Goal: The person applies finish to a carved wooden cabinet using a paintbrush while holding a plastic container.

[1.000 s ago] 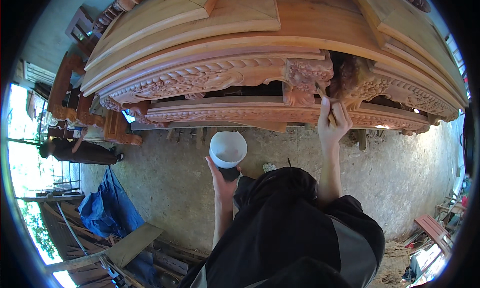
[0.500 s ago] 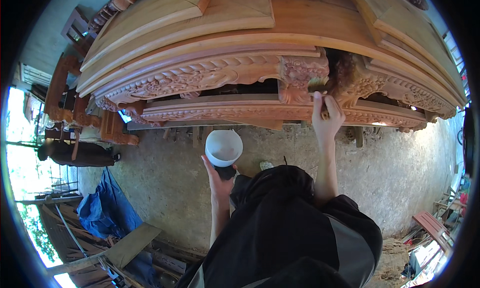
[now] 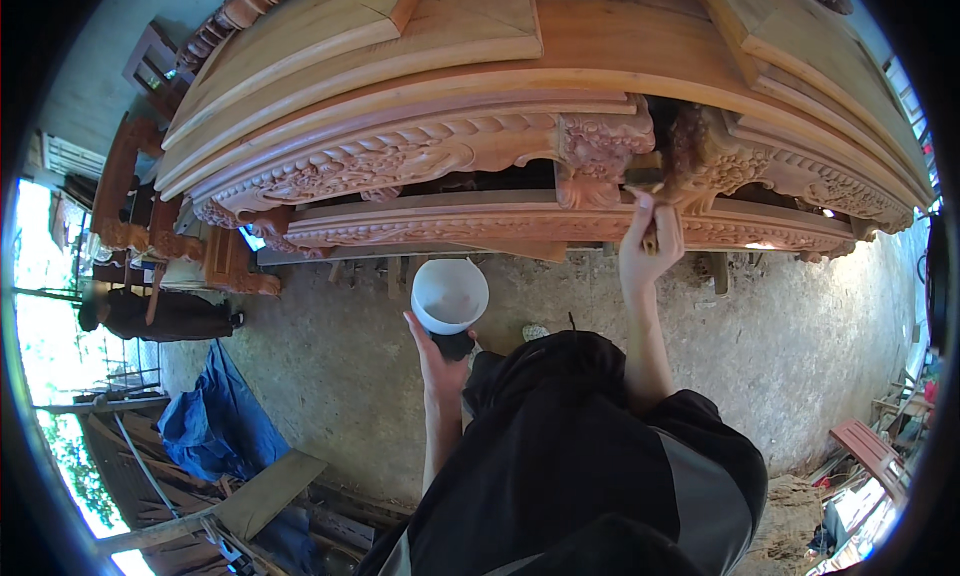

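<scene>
My left hand (image 3: 440, 364) is wrapped round the dark lower part of a white tub (image 3: 449, 298), whose wide mouth faces up. Pale grey inner walls show in it, but I cannot make out its contents. Out in front, my right hand (image 3: 652, 248) grips a paintbrush (image 3: 645, 187) by its handle, bristles pointing away from me. The bristles lie at the dark gap between a carved reddish wooden leg (image 3: 600, 148) and another carved leg (image 3: 712, 161); whether they touch the wood I cannot tell. Both legs belong to large pieces of carved furniture.
Flat wooden panels (image 3: 460, 21) lie on the furniture top (image 3: 610, 36). More carved furniture (image 3: 125, 191) stands at far left, near a person in dark clothes (image 3: 165, 314). A blue tarp (image 3: 225, 416) and wood scraps lie at lower left. A reddish board (image 3: 868, 454) leans at lower right.
My right hand has dipped slightly with the paintbrush, and its bristles have moved right, from the carved leg's face to the gap beside it. The left hand and tub are almost still.
</scene>
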Available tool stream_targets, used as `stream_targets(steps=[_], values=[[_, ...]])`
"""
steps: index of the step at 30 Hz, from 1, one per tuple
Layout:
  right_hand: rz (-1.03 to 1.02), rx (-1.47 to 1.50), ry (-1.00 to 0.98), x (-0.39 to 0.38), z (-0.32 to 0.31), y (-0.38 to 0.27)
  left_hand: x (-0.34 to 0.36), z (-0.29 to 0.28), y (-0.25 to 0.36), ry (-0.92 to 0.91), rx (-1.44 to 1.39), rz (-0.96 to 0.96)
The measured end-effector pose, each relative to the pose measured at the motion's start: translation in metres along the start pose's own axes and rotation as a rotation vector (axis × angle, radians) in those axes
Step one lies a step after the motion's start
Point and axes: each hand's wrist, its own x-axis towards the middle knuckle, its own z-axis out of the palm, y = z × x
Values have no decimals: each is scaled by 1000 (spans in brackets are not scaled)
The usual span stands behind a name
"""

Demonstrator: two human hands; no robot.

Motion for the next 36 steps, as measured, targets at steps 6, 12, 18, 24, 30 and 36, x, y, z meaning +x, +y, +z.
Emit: stream_targets(steps=[6,12,18,24,30,36], values=[[-9,196,-471,-6,-10,21,1,-5,-2,-8,17,7],[-28,-61,-21,-12,-6,17,1,1,-2,-6,15,5],[19,177,-380,-19,-3,21,4,-16,-5,-69,-3,-32],[-1,136,-249,-23,1,24,-5,1,-4,-13,-3,3],[-3,36,-220,-20,-3,27,-4,-1,-2,-9,-13,16],[-72,4,-294,-20,-6,27,-10,9,-3,39,-2,31]])
